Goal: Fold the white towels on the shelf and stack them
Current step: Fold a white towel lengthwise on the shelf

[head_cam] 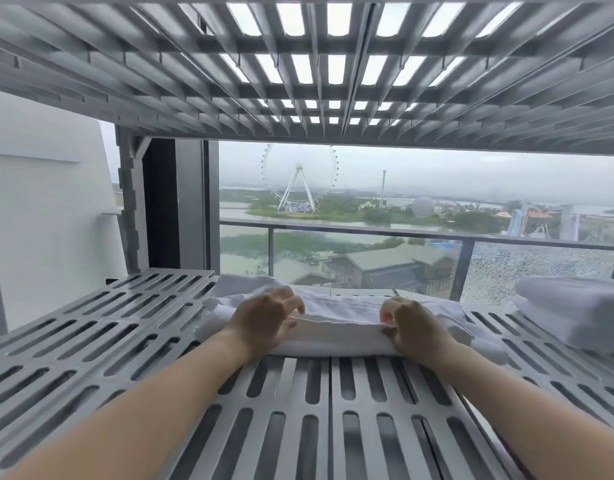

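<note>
A white towel [340, 330] is being held on the slatted shelf [90, 341], midway along and towards its rear edge. Its long axis is lying left to right, parallel to the shelf's front edge. It is being gripped from the near side by both hands. The left hand [264, 322] is being curled over the left part, with the thumb against the doubled near layer. The right hand [414, 329] is being clamped on that same layer, fingers bent and pinching the hem. Loose cloth is being left to spill past both hands. A stack of folded towels [572, 306] is sitting at the shelf's right edge, just beyond the towel's right end and nearer the right hand. By judgement, the coming fold is being governed by that left-to-right axis, so one end is likely being brought across to the other, and the finished towel is then being carried rightward to the stack.
</note>
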Demonstrator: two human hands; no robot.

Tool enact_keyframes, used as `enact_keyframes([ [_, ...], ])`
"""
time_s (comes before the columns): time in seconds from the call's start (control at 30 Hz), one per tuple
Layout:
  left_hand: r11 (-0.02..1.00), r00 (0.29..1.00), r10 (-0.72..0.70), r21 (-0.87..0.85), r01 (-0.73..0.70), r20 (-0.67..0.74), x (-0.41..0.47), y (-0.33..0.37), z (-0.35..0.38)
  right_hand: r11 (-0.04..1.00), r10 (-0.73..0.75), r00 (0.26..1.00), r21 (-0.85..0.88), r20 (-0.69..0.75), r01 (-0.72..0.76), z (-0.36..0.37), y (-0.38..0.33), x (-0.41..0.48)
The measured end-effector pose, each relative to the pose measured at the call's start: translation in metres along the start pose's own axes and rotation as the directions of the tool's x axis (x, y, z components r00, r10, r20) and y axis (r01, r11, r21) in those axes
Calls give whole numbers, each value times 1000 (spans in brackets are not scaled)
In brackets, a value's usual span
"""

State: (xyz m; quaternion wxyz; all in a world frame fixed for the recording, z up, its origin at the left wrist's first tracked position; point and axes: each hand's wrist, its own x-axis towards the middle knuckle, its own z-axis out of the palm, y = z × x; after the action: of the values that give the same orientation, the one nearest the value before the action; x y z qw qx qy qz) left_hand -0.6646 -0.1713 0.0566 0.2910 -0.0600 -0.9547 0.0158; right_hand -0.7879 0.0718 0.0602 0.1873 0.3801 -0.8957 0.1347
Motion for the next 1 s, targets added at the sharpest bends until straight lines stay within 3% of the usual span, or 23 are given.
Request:
enact_keyframes([
  [0.17, 989, 990, -124, 84, 118, 62, 10, 6, 6, 998, -68, 996, -18, -60, 67, -3, 23, -1],
  [0.3, 982, 988, -156, 103, 156, -10, 9, 14, 11, 999, -48, 998, 22, -27, 49, -2, 34, 6],
  [0.4, 979, 989, -115, 156, 129, -92, 5, 23, 13, 998, -58, 997, 16, 47, 58, -3, 31, 12],
  [0.47, 981, 991, -54, 180, 76, -125, 1, 30, 13, 986, -165, 985, 37, 59, 163, -3, 18, 15],
  [0.57, 986, 990, -10, 161, 33, -140, -3, 38, 12, 952, -302, 949, 85, 90, 295, 9, -12, 19],
  [0.63, 993, 993, -30, 114, 42, -112, -5, 36, 12, 950, -305, 949, 98, 84, 296, 21, -25, 20],
  [0.83, 913, 926, -345, 175, 368, -151, -18, -2, -2, 993, -102, 988, 47, -113, 108, 27, -18, 35],
  [0.9, 873, 887, -432, 172, 457, -165, -18, -7, -1, 993, -114, 983, 19, -141, 118, 24, -16, 43],
  [1.0, 785, 801, -568, 168, 596, -188, -20, -19, 2, 975, -207, 976, 71, -72, 212, 27, -17, 44],
])
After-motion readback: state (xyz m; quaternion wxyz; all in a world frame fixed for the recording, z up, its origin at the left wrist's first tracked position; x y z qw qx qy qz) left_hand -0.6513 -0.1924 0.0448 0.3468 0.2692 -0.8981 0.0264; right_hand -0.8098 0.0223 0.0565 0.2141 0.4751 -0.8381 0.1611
